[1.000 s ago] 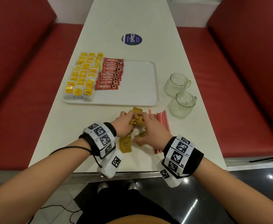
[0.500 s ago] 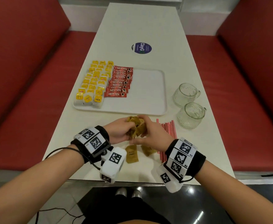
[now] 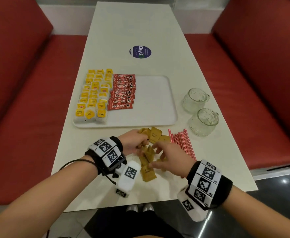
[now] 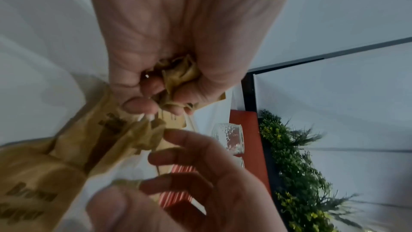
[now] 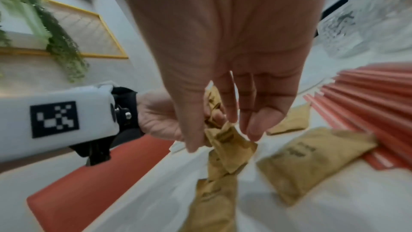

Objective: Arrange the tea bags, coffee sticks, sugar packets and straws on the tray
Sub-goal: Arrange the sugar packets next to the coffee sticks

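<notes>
Right hand (image 3: 170, 158) lower; straws (image 3: 182, 143) alongside.

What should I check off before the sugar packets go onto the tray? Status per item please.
1. Left hand grips a bunch of brown sugar packets: ok.
2. Right hand has a packet secured: cannot tell; its fingers hang straight over the pile.
3. All packets gathered: not ok; loose packets lie on the table.
4. Free space on the tray right of the coffee sticks: ok.
5. Tea bags and coffee sticks in rows on the tray: ok.
6. Straws on the tray: not ok; they lie on the table near the glass mugs.
</notes>
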The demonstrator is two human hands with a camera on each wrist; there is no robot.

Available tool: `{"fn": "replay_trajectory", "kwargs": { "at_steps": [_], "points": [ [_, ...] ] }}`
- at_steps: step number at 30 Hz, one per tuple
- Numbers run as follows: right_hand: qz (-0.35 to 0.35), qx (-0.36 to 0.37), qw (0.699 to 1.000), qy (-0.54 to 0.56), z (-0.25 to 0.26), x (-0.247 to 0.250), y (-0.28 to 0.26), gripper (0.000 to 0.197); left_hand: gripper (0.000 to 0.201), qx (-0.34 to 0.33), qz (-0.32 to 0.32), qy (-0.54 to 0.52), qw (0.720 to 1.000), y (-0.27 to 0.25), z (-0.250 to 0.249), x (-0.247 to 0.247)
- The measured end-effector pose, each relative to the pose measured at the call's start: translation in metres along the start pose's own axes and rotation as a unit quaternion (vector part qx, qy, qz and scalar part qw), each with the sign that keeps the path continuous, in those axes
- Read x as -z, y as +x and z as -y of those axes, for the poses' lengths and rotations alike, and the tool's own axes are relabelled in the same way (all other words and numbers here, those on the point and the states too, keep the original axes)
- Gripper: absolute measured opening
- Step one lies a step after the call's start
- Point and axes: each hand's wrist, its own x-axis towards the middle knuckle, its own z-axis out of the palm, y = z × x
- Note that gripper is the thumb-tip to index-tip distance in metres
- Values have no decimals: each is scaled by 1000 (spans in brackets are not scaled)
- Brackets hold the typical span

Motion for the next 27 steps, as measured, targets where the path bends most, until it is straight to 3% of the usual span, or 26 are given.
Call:
{"fn": "replay_trajectory", "kwargs": {
  "at_steps": [5,8,12,15,19,21,25,27],
  "points": [
    [-58,-32,997,31,10,-17,15,31,31,-17,21,-7,1000,-1,5,-5],
    [-86,-48,994,38,11,-19,20,28,31,-35,26,-6,999,-4,5,-1],
    [-88,-44,995,37,13,-15,22,40,24,-59,35,30,997,-12,6,11],
    [-116,-31,990,71,19,1,22,30,18,-62,53,-4,997,-18,4,24],
    [-111,-21,985,134,31,15,29,37,48,-79,114,-52,989,-20,-7,21],
    [-112,-21,980,161,31,22,34,43,59,-71,112,-69,989,-17,-12,18],
    [-123,-1,974,188,25,43,41,36,40,-84,62,-162,981,-13,-25,15],
    [-131,21,957,258,24,55,45,27,30,-100,49,-218,970,-12,-35,14]
  ]
}}
